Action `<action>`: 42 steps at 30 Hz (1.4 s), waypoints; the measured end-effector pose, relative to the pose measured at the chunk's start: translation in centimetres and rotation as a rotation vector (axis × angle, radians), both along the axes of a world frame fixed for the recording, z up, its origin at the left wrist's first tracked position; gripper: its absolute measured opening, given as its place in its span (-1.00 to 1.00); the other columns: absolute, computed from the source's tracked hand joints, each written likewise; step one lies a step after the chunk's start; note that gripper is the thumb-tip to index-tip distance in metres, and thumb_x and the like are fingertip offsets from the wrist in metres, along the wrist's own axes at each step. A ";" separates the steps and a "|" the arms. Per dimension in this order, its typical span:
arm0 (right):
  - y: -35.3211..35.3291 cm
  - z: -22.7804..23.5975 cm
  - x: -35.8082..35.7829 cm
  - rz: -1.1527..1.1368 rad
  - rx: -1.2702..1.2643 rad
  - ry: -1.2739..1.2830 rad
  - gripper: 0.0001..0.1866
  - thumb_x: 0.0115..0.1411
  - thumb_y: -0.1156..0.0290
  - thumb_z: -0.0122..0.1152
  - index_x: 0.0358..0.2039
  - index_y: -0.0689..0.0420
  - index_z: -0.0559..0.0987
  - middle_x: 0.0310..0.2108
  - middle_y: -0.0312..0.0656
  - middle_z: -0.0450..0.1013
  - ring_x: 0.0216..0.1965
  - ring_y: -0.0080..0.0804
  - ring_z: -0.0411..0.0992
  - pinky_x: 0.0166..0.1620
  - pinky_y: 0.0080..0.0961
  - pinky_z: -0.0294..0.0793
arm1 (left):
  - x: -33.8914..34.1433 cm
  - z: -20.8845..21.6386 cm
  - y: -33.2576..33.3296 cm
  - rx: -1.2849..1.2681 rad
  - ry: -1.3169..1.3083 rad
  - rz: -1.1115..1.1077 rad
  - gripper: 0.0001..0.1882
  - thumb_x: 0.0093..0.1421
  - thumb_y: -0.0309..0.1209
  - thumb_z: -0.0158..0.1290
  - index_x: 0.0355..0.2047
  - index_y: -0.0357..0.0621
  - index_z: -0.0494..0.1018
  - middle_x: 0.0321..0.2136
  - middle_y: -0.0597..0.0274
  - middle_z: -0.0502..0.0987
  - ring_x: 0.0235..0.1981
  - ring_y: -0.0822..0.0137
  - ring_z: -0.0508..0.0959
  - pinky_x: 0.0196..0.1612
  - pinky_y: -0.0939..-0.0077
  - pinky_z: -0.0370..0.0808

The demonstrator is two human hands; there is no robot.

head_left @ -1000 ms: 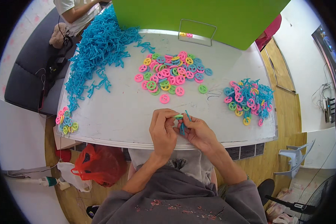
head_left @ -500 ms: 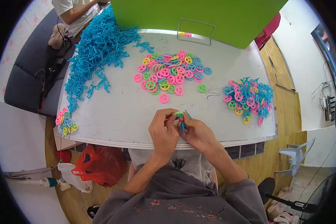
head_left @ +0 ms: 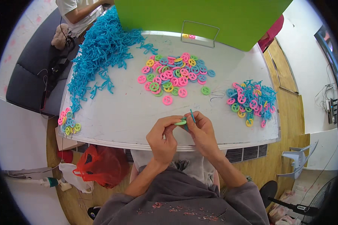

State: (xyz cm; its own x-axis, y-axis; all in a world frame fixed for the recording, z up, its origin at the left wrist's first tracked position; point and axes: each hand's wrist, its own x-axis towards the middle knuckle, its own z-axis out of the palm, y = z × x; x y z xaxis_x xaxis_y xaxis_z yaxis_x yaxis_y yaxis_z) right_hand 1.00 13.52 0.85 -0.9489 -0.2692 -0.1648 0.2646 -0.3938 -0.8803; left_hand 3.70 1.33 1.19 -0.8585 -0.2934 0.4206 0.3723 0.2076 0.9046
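- Head view: in front of the wheel pile [head_left: 173, 74], the left hand [head_left: 162, 139] pinches a green wheel [head_left: 180, 122], the right hand [head_left: 202, 134] a blue stick [head_left: 192, 116].
- Seemingly joined pieces [head_left: 251, 100] lie right of the pile; its wheels and the blue heap [head_left: 103, 43] to its left look unjoined.
- Fingers hide any join between the held pair.

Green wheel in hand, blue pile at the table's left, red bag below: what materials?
Green wheel: likely moulded plastic, fairly matte; even colour, smooth rounded rim.
Blue pile: probably plastic pieces, low sheen; uniform colour, slim repeated shapes. Rigid or rubbery, can't tell.
Red bag: looks like thin plastic film, slightly glossy; crinkled folds and light streaks.
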 end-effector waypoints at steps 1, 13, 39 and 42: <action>0.1 0.2 0.2 0.001 0.000 0.000 -0.77 0.30 0.26 0.08 -0.22 0.18 0.45 -0.39 -0.36 0.42 -0.34 -0.69 0.36 -0.20 -0.67 0.39 | 0.1 0.2 -0.2 0.000 0.000 0.001 -0.85 0.20 -0.73 -0.13 -0.30 -0.36 0.43 -0.37 0.09 0.56 -0.31 0.39 0.54 -0.20 0.57 0.48; 1.2 0.9 -0.7 0.079 0.217 0.125 -0.77 0.22 0.35 0.19 -0.20 0.24 0.51 -0.33 -0.22 0.52 -0.32 -0.56 0.47 -0.20 -0.65 0.42 | -0.4 0.2 -1.5 0.302 -0.144 -0.192 -0.86 0.26 -0.61 -0.08 -0.20 -0.37 0.43 -0.34 0.18 0.48 -0.28 0.40 0.53 -0.18 0.53 0.52; -1.2 -0.6 0.4 -0.092 -0.088 -0.237 -0.82 0.27 0.34 0.13 -0.23 0.18 0.49 -0.34 -0.31 0.44 -0.28 -0.63 0.37 -0.12 -0.62 0.36 | -0.5 -1.1 -0.5 0.269 -0.243 -0.059 -0.90 0.23 -0.65 -0.05 -0.26 -0.37 0.42 -0.38 0.20 0.49 -0.34 0.43 0.53 -0.27 0.59 0.48; -1.1 -1.1 0.2 -0.100 0.075 -0.067 -0.82 0.26 0.35 0.14 -0.23 0.19 0.49 -0.34 -0.33 0.42 -0.29 -0.66 0.34 -0.15 -0.64 0.32 | -0.5 -0.7 -0.9 0.209 -0.311 -0.047 -0.91 0.24 -0.62 -0.06 -0.26 -0.37 0.42 -0.41 0.20 0.49 -0.35 0.41 0.54 -0.25 0.58 0.48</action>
